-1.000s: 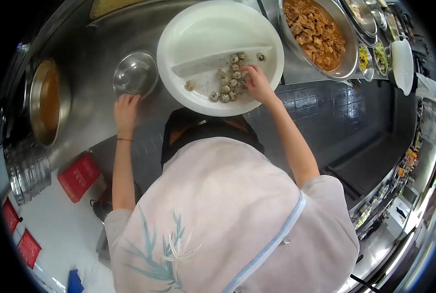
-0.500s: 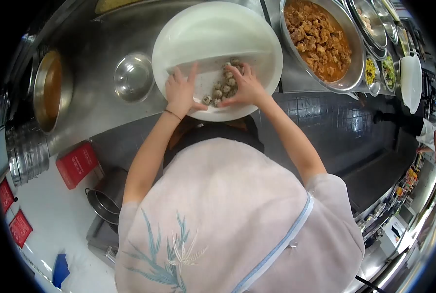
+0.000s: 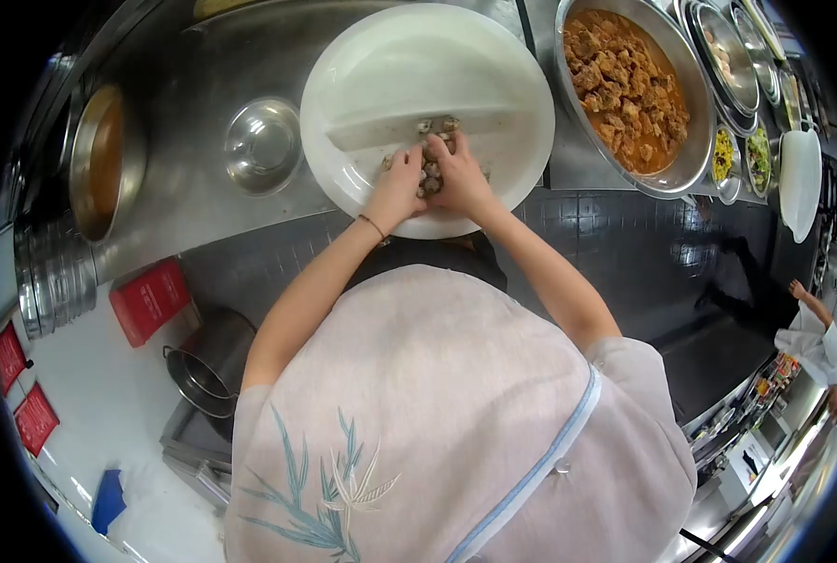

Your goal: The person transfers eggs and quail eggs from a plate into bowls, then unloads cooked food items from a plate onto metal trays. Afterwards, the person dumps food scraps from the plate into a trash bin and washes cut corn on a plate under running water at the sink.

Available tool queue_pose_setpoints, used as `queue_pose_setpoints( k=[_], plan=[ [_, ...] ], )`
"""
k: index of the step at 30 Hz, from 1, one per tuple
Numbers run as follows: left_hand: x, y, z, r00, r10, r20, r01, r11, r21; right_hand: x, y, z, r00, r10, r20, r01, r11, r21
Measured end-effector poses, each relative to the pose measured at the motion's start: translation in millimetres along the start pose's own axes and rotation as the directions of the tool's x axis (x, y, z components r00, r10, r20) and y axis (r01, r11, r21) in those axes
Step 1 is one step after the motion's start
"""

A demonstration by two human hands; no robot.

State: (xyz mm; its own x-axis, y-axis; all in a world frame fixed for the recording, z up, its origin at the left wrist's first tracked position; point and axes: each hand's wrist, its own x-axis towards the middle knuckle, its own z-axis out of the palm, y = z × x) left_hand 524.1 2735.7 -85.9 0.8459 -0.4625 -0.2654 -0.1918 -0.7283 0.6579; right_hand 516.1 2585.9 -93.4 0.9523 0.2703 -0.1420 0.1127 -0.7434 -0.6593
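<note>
A large white round dish with a low ridge across it lies in front of my body. Several speckled quail eggs are bunched in its near part. My left hand curls round the bunch from the left. From the right, my right hand closes in with bent fingers, so the eggs are squeezed between both hands. Two eggs show at the ridge beyond my fingertips. Another egg peeks out left of my left fingers. My hands hide part of the bunch.
A small steel bowl stands left of the dish, and a pan of brown liquid farther left. To the right is a large basin of meat in sauce, then small bowls of chopped food. A co-worker is at far right.
My hands have come together from an open spread, and the eggs are gathered into a tighter bunch. The view has shifted slightly. The co-worker at far right has moved farther into view.
</note>
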Motion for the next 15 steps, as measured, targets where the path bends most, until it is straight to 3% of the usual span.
queue_pose_setpoints(
  k=[1, 2, 3, 7, 9, 12, 15],
  plan=[
    [3, 2, 1, 1.0, -0.005, -0.007, 0.005, 1.0, -0.001, 4, -6, 0, 0.997, -0.064, -0.038, 0.065, 0.998, 0.027],
    [7, 2, 0, 1.0, -0.02, -0.013, 0.02, 1.0, -0.002, 6, -17, -9, 0.999, 0.032, 0.023, -0.035, 0.99, 0.135],
    [10, 2, -2, 0.999, -0.038, -0.02, 0.037, 0.999, -0.002, 10, -14, -8, 0.999, 0.021, 0.028, -0.024, 0.991, 0.134],
    [20, -12, -10, 0.998, -0.047, 0.029, 0.048, 0.998, -0.03, 26, -5, -13, 0.995, -0.092, 0.032, 0.077, 0.947, 0.312],
    [12, -7, -23, 0.988, 0.064, -0.139, -0.087, 0.982, -0.166, 30, -16, -14, 0.995, -0.1, -0.005, 0.098, 0.956, 0.277],
    [0, -18, -58, 0.986, -0.003, -0.167, -0.031, 0.98, -0.199, 49, -57, -29, 0.974, -0.228, 0.002, 0.218, 0.934, 0.283],
    [-22, -42, -99, 0.965, -0.1, -0.242, 0.06, 0.984, -0.166, 84, -93, -2, 0.952, -0.298, 0.064, 0.273, 0.927, 0.255]
  ],
)
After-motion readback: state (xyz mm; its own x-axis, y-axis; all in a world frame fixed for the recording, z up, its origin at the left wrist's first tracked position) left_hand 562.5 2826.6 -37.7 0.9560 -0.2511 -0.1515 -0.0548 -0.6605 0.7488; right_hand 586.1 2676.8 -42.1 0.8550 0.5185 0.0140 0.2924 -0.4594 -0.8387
